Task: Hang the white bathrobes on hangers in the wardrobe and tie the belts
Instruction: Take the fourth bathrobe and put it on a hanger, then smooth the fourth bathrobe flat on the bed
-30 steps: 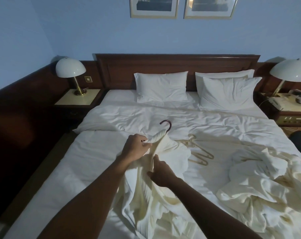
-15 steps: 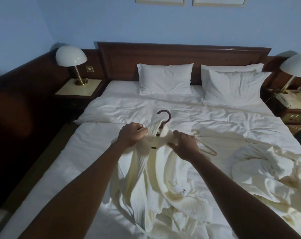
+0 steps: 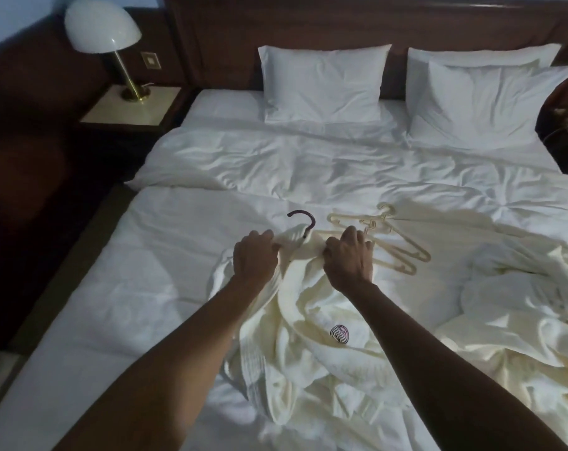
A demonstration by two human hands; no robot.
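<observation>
I'm seating the robe (image 3: 295, 307) on its hanger (image 3: 303, 222), flat on the bed (image 3: 185, 255). My left hand (image 3: 255, 255) and right hand (image 3: 349, 255) clamp each shoulder; the hook pokes out between my fingers. Next: lifting it, I judge.

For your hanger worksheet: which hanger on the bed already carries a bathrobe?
The dark-hooked hanger between both hands, its bathrobe draped over it; the cream hangers lie bare.

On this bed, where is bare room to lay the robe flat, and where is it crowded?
Free: the smooth white duvet left of the left hand, and the strip between the dark hanger hook and the white pillows. Crowded: right of the right hand, with cream plastic hangers and the crumpled second white bathrobe.
</observation>
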